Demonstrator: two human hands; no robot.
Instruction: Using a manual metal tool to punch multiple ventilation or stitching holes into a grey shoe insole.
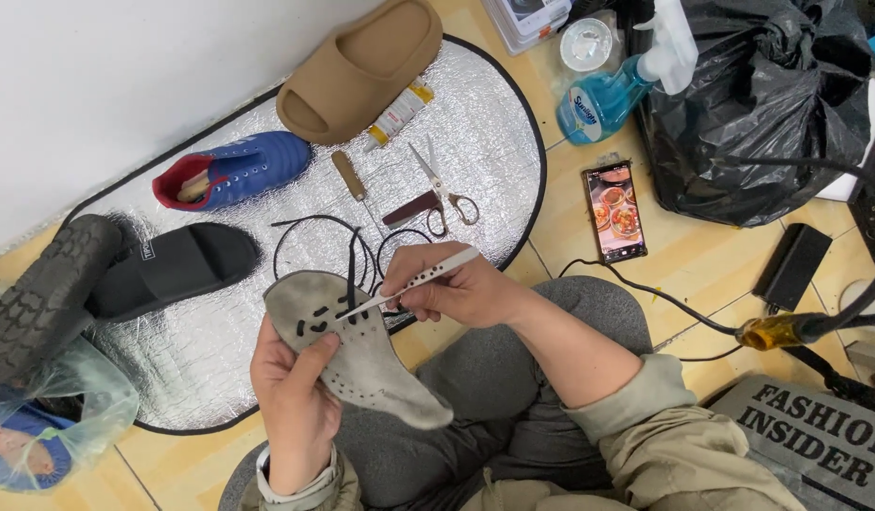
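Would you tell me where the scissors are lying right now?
The scissors lie on the silver mat, upper centre of the head view, between a wooden-handled tool and the phone.

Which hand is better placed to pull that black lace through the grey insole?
Probably the right hand: it grips the white tweezers, whose tip is at the black lace. The left hand is busy holding the grey insole.

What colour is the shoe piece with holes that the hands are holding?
The shoe piece is pale grey with dark holes, seen from the head camera.
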